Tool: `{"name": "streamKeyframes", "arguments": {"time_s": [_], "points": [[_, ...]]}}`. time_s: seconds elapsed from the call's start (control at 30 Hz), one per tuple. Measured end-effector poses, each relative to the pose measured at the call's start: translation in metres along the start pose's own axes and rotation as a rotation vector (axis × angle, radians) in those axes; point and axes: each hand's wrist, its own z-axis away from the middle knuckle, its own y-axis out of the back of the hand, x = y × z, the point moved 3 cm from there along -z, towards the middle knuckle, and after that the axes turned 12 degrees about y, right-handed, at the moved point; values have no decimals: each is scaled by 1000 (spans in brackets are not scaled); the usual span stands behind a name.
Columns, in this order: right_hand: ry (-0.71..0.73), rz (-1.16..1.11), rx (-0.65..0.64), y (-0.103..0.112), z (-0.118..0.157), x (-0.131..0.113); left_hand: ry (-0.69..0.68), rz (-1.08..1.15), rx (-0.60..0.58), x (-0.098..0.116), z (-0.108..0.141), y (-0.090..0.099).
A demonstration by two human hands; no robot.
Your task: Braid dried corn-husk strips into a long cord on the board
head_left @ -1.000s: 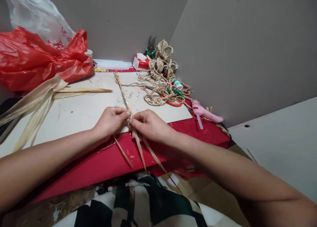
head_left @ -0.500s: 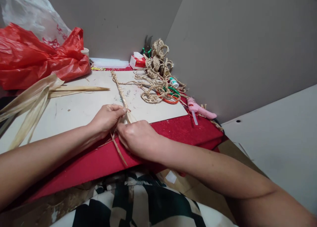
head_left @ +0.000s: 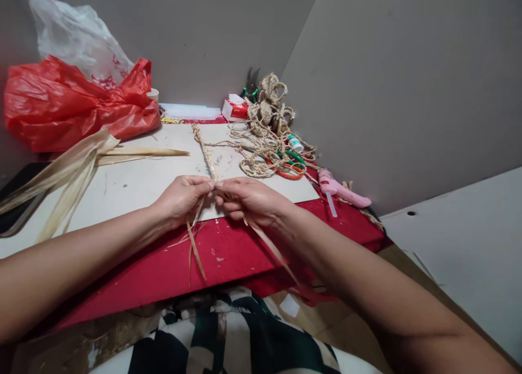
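A pale braid (head_left: 207, 155) of dried leaf strips runs from the white board (head_left: 163, 175) down to my fingertips. My left hand (head_left: 185, 197) is closed in a pinch at the braid's near end, with loose strips (head_left: 196, 249) hanging below it. Its fingertips meet those of my right hand (head_left: 250, 199), which is also closed on the husk strips. From under my right hand one long strip (head_left: 271, 247) trails toward the table's front edge. Exactly how the strips cross between the fingers is hidden.
Wide dried husks (head_left: 75, 181) lie at the left, beside a dark tablet-like object (head_left: 20, 200) and a red plastic bag (head_left: 77, 102). Coiled braided cord (head_left: 261, 164), orange-handled scissors (head_left: 292, 173), pruning shears (head_left: 252, 86), a tissue pack (head_left: 235, 108) and a pink glue gun (head_left: 342, 190) sit right.
My right hand has turned and risen to meet my left fingertips, and a long strip now trails from it. The whole view has shifted slightly, so things appear farther right and lower.
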Motion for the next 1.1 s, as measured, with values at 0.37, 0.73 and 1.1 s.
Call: {"name": "streamKeyframes", "arguments": {"time_s": [0.37,0.73,1.1], "points": [[-302,-215,-141,9,-5,6,-198,-356,53,11,6,2],[-86,-210,185,-4,-3,17,-197,-728,60,15,5,11],[-114,-159,278,-9,-3,16,-352,-963,113,27,5,19]]}}
